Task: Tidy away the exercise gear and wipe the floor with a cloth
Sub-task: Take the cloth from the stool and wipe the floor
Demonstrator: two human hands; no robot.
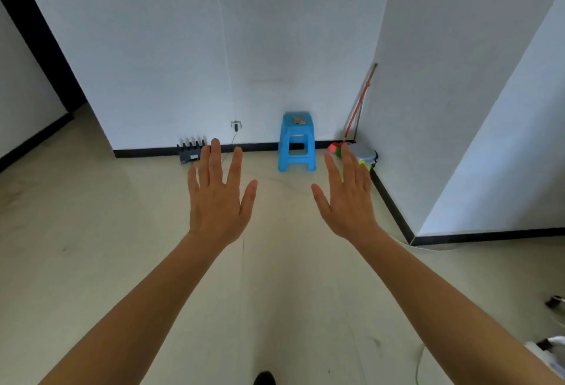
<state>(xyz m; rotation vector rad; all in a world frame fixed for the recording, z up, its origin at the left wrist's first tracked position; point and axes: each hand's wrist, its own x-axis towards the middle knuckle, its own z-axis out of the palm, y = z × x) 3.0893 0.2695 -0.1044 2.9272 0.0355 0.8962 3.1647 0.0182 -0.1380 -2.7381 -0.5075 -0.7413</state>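
My left hand (218,198) and my right hand (348,198) are stretched out in front of me, backs up, fingers straight and spread, holding nothing. Both hover above the pale tiled floor (91,247). No cloth shows in this view. At the right edge, a dark and metal object (555,301) and a white object (553,342) lie on the floor, cut off by the frame; I cannot tell what they are.
A blue plastic stool (296,143) stands against the far wall. A black router with antennas (192,152) sits on the floor to its left. In the right corner lean a broom (357,109) and a grey bin (363,155). A wall corner (411,238) juts out at right.
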